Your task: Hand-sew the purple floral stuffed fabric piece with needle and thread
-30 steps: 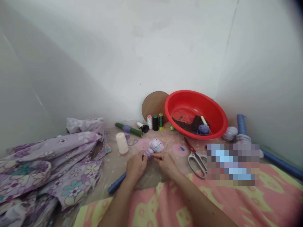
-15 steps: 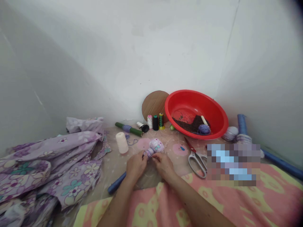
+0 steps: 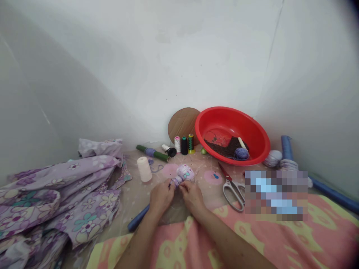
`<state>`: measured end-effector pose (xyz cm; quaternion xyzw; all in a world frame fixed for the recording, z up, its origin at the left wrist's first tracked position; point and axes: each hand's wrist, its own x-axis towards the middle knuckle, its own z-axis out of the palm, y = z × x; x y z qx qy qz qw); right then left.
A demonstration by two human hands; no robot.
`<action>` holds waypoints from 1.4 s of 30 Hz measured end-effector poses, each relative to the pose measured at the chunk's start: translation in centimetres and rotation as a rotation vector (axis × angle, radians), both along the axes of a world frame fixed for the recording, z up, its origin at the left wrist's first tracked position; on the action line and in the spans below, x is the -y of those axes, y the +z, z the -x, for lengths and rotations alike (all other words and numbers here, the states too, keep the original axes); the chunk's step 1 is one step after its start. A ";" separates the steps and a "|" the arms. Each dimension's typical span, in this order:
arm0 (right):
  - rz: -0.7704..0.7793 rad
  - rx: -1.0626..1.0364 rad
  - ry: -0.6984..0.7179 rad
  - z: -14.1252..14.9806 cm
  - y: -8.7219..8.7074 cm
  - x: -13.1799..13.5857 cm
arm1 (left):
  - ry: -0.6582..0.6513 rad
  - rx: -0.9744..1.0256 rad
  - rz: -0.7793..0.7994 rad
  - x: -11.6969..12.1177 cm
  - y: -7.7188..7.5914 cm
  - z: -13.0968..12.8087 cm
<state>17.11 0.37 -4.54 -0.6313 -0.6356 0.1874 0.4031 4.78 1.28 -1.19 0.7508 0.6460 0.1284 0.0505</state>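
Two hands, centre. The left hand (image 3: pixel 162 197) and the right hand (image 3: pixel 193 198) are both in a closed grip on a single stuffed bundle (image 3: pixel 184 173) of lilac printed cloth, which has a round head and a narrow neck. The fingers of both hands meet at the neck, with the head just beyond them, on a patterned plastic sheet (image 3: pixel 131 209). A dark speck at the left fingertips is too small to identify.

Surroundings: one blue roll (image 3: pixel 138 218) lies just left of the left hand. Far left of the bundle stands one cream thread cone (image 3: pixel 144 169). Beyond it lie one green roll (image 3: pixel 153 153) and one small spool (image 3: pixel 169 150). Three upright thread spools (image 3: pixel 184 145) stand before one cardboard disc (image 3: pixel 183 125). To the far right sits one red basin (image 3: pixel 232 129), holding one yarn ball (image 3: pixel 241 153). One pair of scissors (image 3: pixel 232 189) lies right of the right hand. A heaped floral cloth (image 3: pixel 56 194) lies left; a pink and yellow blanket (image 3: pixel 252 239) lies near. A pixelated patch (image 3: pixel 276 195) hides part of the right side.
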 end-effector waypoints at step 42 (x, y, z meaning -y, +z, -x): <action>-0.390 0.538 -0.034 -1.4 3.8 0.4 | 0.011 -0.032 -0.082 1.9 0.0 -1.5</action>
